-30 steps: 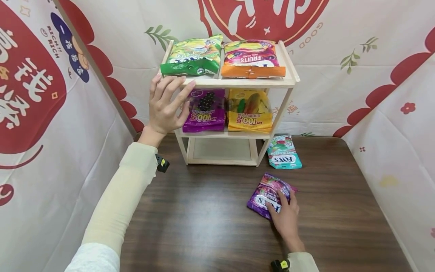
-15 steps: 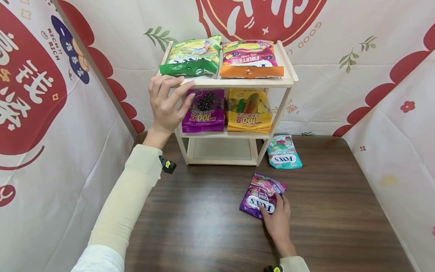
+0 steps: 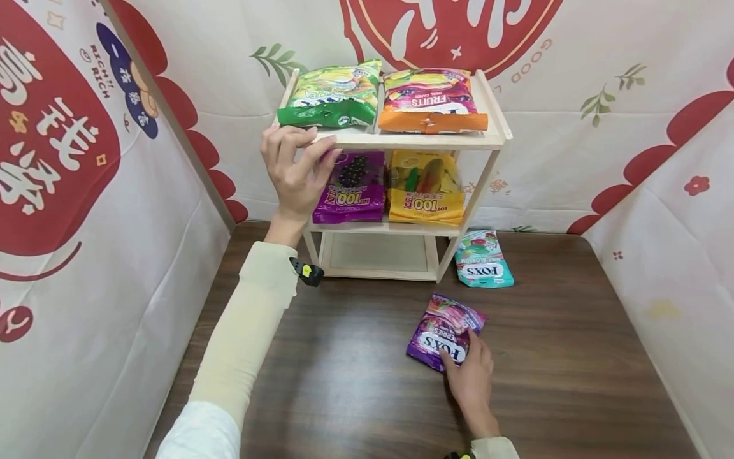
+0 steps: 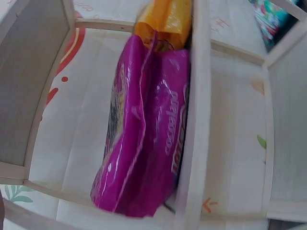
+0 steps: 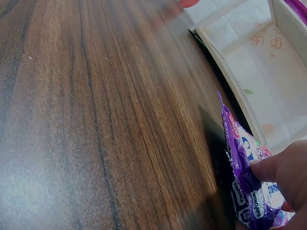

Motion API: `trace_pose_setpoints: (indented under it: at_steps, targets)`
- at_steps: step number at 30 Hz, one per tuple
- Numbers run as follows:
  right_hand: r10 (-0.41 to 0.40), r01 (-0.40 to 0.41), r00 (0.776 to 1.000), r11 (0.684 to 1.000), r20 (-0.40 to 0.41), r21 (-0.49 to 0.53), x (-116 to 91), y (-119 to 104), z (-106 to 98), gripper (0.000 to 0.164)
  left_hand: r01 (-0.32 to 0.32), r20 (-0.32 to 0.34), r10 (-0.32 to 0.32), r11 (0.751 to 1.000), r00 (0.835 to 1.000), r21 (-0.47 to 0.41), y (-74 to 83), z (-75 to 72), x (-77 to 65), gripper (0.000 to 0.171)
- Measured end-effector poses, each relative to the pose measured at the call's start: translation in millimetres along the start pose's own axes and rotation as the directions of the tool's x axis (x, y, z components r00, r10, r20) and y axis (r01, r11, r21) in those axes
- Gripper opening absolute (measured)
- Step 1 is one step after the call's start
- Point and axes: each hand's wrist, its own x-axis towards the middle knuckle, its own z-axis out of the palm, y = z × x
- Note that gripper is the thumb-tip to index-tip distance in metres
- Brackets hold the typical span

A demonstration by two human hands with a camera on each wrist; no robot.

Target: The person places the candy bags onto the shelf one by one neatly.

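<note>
One desk [image 3: 344, 395], dark wood grain, carrying the lot. One pale wooden rack [image 3: 413, 140], tiered, upright toward the desk's back. Upper tier: green candy bag [image 3: 332, 95] and orange-and-magenta candy bag [image 3: 432, 102], lying either side of a divider, which probably stops them sliding together. Middle tier: magenta-purple bag [image 3: 352, 188] and yellow bag [image 3: 425, 188], side by side. One purple FOX'S berries bag [image 3: 444, 328], in front of the rack's right side; full contact with the desk cannot be told. One teal FOX'S bag [image 3: 483, 260], beside the rack's right foot. Left hand [image 3: 298, 169]: fingers bent over the rack's top front edge, likely steadying it. Right hand [image 3: 471, 376]: thumb and fingers pinching the berries bag's near edge, presumably for easy purchase.
</note>
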Motion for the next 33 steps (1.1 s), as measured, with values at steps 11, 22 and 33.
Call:
trace_pose_setpoints:
  at_steps: [11,22,33]
  targets:
    - [-0.003,0.002,1.0,1.0,-0.008,-0.019,-0.8,7.3,-3.2,0.075,-0.083,0.125,0.082,0.996,0.989,0.009,-1.7,-6.2,-4.4,0.026]
    - [0.021,-0.019,0.996,1.0,0.091,-0.022,5.0,8.2,-3.3,0.075,-0.264,0.43,0.234,0.965,0.872,0.01,-26.8,-40.5,-0.2,0.047]
    - [-0.018,0.019,0.997,1.0,0.069,-0.016,5.5,9.8,-1.6,0.076,-0.283,0.444,0.234,0.958,0.865,0.046,-26.9,-42.2,-0.5,0.049]
